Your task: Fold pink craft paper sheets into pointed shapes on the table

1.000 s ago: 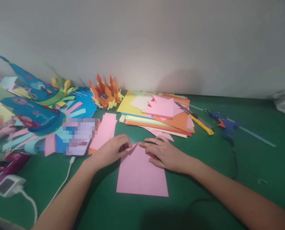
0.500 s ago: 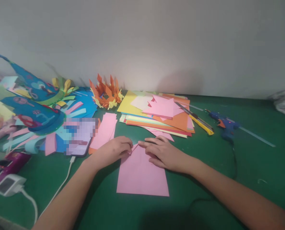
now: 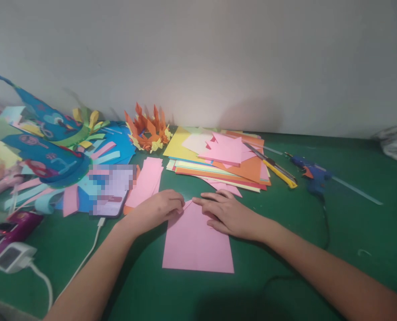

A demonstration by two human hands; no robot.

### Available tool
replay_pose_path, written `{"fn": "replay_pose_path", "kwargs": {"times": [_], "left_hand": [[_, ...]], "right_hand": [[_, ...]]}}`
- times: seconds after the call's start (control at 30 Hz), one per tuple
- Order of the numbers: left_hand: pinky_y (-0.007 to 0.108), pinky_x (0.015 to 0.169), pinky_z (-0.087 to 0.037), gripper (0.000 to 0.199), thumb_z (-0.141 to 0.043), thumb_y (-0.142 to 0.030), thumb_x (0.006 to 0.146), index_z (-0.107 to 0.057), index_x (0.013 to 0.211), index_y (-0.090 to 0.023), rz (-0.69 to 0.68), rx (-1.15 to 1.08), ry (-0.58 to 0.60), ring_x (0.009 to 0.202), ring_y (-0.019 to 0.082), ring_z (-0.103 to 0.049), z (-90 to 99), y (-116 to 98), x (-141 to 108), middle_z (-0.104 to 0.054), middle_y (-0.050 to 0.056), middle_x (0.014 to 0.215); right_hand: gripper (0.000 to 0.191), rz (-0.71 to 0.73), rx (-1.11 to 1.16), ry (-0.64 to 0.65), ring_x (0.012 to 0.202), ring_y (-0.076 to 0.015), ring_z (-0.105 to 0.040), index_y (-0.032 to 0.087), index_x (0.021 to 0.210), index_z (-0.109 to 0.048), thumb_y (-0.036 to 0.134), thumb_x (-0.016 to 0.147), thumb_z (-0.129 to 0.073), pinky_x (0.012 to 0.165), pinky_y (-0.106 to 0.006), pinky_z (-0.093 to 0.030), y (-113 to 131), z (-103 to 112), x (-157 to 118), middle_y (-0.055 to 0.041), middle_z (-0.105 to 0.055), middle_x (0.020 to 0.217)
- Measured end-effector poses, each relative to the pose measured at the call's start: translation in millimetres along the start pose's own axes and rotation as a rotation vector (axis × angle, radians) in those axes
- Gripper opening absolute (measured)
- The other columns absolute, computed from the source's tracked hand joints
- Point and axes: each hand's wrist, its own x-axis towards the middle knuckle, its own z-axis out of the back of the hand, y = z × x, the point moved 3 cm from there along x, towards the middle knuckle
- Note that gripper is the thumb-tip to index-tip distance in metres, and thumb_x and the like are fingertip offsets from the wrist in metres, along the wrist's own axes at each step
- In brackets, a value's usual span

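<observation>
A sheet of pink paper [image 3: 198,249] lies on the green table, its far end folded toward a point. At the left slanting edge, my left hand [image 3: 163,207] has its fingers curled down and closed on the paper's folded corner. My right hand [image 3: 227,214] rests over the right side of the sheet, fingers stretched and somewhat spread, with the index fingertip at the peak. The thumb lies lower on the paper. Both hands cover parts of the slanted edges.
Behind lie stacked coloured papers [image 3: 218,174], a yellow cutter knife [image 3: 280,171] and a blue glue gun [image 3: 313,174]. Pink strips [image 3: 146,183], a phone [image 3: 113,196], blue cone hats [image 3: 53,158] and an orange paper crown [image 3: 148,129] are left. A power strip [image 3: 16,232] has cables.
Both hands keep nearly the same place on the pink paper. The paper's near right corner has shifted very slightly left.
</observation>
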Motion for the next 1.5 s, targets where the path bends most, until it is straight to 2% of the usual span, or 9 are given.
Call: {"fn": "replay_pose_path", "kwargs": {"times": [0.4, 0.93, 1.1, 1.23, 1.5], "left_hand": [[0.029, 0.077, -0.048, 0.023, -0.044, -0.006, 0.090, -0.063, 0.079, -0.014, -0.041, 0.105, 0.026, 0.088, 0.016, -0.058, 1.6, -10.2, 5.5, -0.064, 0.007, 0.098], [0.029, 0.076, -0.046, 0.018, -0.054, -0.003, 0.085, -0.067, 0.079, -0.015, -0.042, 0.107, 0.048, 0.090, 0.018, -0.055, 9.1, -11.2, 3.9, -0.066, 0.006, 0.096], [0.028, 0.077, -0.046, 0.020, -0.053, -0.003, 0.084, -0.067, 0.077, -0.015, -0.030, 0.084, 0.039, 0.091, 0.018, -0.056, 9.8, -7.8, 2.6, -0.066, 0.006, 0.097], [0.029, 0.080, -0.045, 0.020, -0.054, -0.003, 0.083, -0.069, 0.081, -0.017, -0.011, 0.079, 0.012, 0.092, 0.018, -0.057, 9.9, -3.2, 0.3, -0.067, 0.005, 0.097], [0.030, 0.082, -0.046, 0.026, -0.050, 0.002, 0.081, -0.069, 0.083, -0.016, -0.006, 0.124, 0.022, 0.093, 0.019, -0.055, 9.4, -6.5, -0.2, -0.066, 0.006, 0.098]], "right_hand": [[0.026, 0.012, -0.004, -0.004, 0.129, -0.0234, -0.038, 0.021, 0.112, -0.056, 0.031, 0.093, -0.042, 0.103, -0.048, -0.026, 2.7, 2.9, 0.7, -0.0082, -0.046, 0.140], [0.031, 0.004, 0.011, 0.008, 0.129, -0.0243, -0.037, 0.020, 0.121, -0.052, 0.032, 0.094, -0.041, 0.102, -0.047, -0.025, 1.2, 1.6, 0.7, -0.0092, -0.050, 0.136], [0.034, 0.002, 0.011, 0.006, 0.130, -0.0233, -0.036, 0.020, 0.125, -0.049, 0.032, 0.095, -0.040, 0.102, -0.047, -0.024, 1.0, 1.4, 0.9, -0.0101, -0.055, 0.130], [0.034, 0.006, 0.014, 0.005, 0.129, -0.0240, -0.037, 0.021, 0.125, -0.050, 0.033, 0.095, -0.040, 0.102, -0.047, -0.024, 0.7, 1.0, 0.6, -0.0099, -0.052, 0.133], [0.041, 0.005, 0.020, 0.016, 0.129, -0.0249, -0.037, 0.020, 0.135, -0.041, 0.034, 0.095, -0.039, 0.101, -0.047, -0.024, 0.7, 1.3, 0.3, -0.0114, -0.056, 0.129]]}}
